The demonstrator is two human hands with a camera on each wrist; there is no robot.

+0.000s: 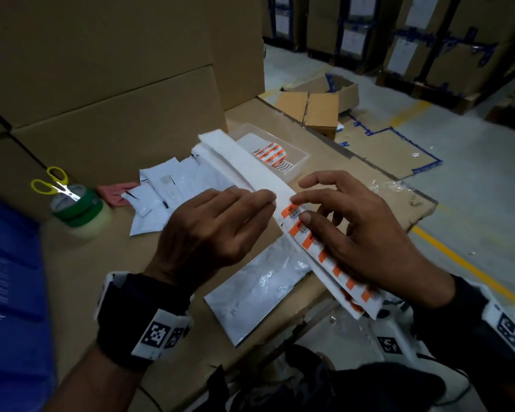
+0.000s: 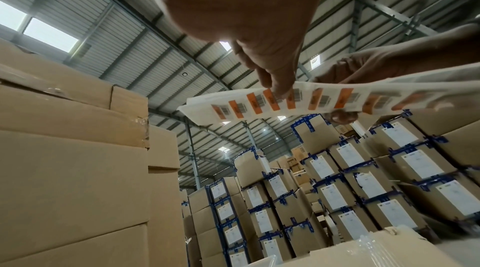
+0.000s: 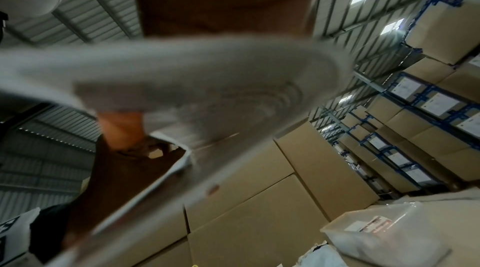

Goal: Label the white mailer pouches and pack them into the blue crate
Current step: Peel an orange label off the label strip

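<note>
Long white backing strip of orange barcode labels (image 1: 315, 233) held above a white plastic mailer pouch (image 1: 259, 289) on the brown cardboard work surface (image 1: 101, 278), pinched by the left hand (image 1: 211, 233) at its far part and gripped by the right hand (image 1: 366, 242) nearer. More white pouches (image 1: 167, 197) piled behind, beside a clear plastic tray (image 1: 283, 150); blue crate (image 1: 9, 278) at left. All around, stacked brown cartons (image 2: 337, 179) under a corrugated metal roof (image 2: 116, 25).

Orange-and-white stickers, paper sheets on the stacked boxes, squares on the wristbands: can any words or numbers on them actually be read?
None can be read.
Orange-and-white barcode sticker strip: barcodes and dark print, too small and blurred.
Stickers in the clear plastic tray: blurred.
White paper sheets on the taped brown cartons: print too small.
Black-and-white square markers on the wristbands: patterns only, no words.
</note>
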